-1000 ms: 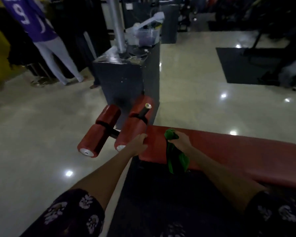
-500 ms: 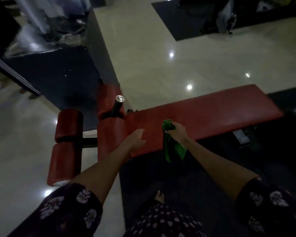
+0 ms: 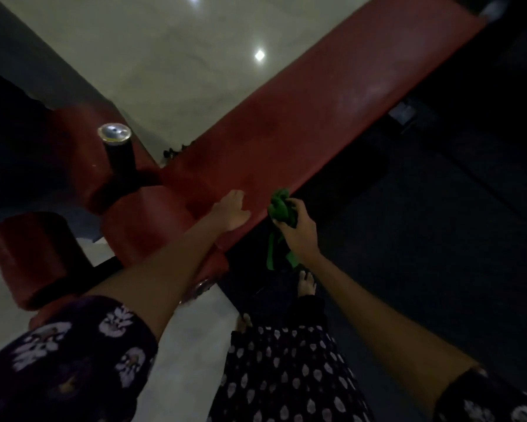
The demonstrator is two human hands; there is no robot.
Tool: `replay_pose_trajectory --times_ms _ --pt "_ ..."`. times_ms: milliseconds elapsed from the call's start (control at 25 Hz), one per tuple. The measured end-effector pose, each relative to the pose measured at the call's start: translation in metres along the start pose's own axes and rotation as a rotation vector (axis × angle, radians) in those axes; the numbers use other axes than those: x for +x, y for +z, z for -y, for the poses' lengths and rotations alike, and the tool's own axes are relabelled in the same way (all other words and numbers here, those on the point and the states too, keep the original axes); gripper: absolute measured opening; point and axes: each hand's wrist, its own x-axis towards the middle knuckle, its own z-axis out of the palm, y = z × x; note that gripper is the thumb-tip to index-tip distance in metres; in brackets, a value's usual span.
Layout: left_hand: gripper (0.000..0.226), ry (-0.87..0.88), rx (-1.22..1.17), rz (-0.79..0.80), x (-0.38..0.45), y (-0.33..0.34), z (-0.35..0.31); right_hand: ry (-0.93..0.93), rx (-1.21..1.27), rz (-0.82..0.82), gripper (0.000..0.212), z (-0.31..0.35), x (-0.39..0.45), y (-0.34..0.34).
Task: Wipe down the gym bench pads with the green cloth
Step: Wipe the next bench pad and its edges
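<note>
A long red bench pad (image 3: 311, 117) runs diagonally from the lower middle to the upper right. My left hand (image 3: 231, 210) rests flat on its near end, fingers straight. My right hand (image 3: 297, 229) grips the bunched green cloth (image 3: 282, 208) at the pad's near edge, and a strip of the cloth hangs down below the hand. Red roller pads (image 3: 140, 220) sit at the bench's left end around a black post with a silver cap (image 3: 114, 134).
Another red roller (image 3: 27, 254) lies at the far left. Pale glossy floor (image 3: 170, 50) spreads beyond the bench. A dark mat (image 3: 439, 239) covers the floor at right. My bare feet (image 3: 306, 283) stand just below the bench edge.
My view has tipped down and moved closer, so the bench now runs steeply diagonal. My left hand has moved from the roller onto the pad's near end. My right hand still holds the cloth.
</note>
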Motion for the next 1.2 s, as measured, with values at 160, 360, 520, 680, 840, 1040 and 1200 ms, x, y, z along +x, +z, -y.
replay_pose_trajectory --times_ms 160,360,520,680,840,1040,1200 --pt "0.058 0.014 0.026 -0.019 0.062 0.025 0.023 0.097 0.237 -0.196 0.041 -0.059 -0.006 0.068" --pt "0.071 0.157 0.126 -0.165 0.122 0.044 0.004 0.178 0.492 -0.331 0.058 -0.115 -0.021 0.174" --pt "0.061 0.411 0.360 -0.281 0.163 0.065 0.004 0.198 0.629 -0.459 0.057 -0.125 -0.013 0.231" --pt "0.054 0.458 0.454 -0.483 0.175 0.088 0.021 0.150 0.666 -0.558 0.063 -0.119 0.004 0.251" --pt "0.048 0.468 0.413 -0.523 0.184 0.091 0.023 0.111 0.568 -0.749 0.056 -0.126 0.063 0.217" --pt "0.058 0.493 0.347 -0.542 0.185 0.092 0.024 0.164 0.447 -0.645 0.067 -0.116 0.033 0.243" --pt "0.056 0.513 0.314 -0.556 0.187 0.093 0.027 0.089 0.635 -0.685 0.053 -0.124 0.051 0.235"
